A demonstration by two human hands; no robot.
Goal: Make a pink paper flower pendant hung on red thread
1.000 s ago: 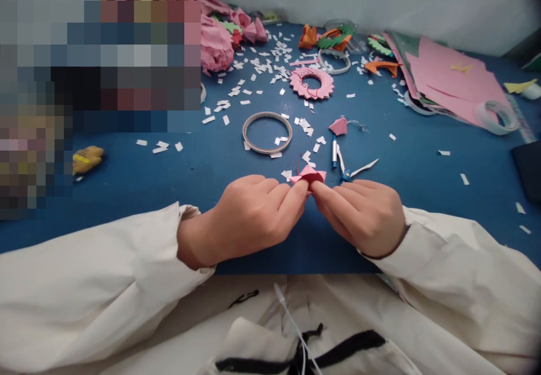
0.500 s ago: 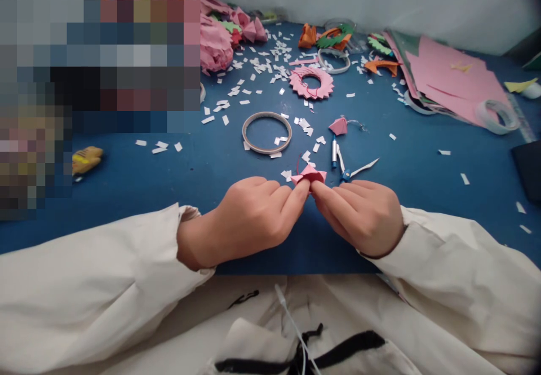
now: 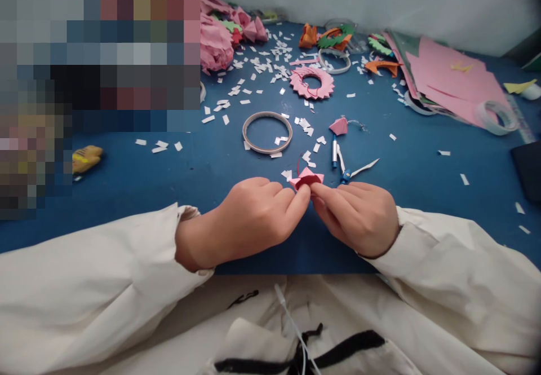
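Note:
Between my fingertips is a small folded pink paper piece with pointed corners, and a thin red thread stands up behind it. My left hand is closed and pinches its left and near side. From the right, my right hand is closed on the same piece, fingers bent together. My hidden fingertips leave its underside out of sight. Just beyond my right hand lie blue-handled scissors with their blades spread. A blue and silver pen-like stick and another folded pink paper piece lie behind them.
A tape ring lies ahead of my left hand among scattered white paper bits. Farther back is a pink pleated paper ring. Pink paper sheets and a tape roll are at right. A yellow object lies at left.
The pink paper piece has shifted slightly left and tilted a little in my fingers. My right hand has moved slightly left with it. Both hands keep their hold.

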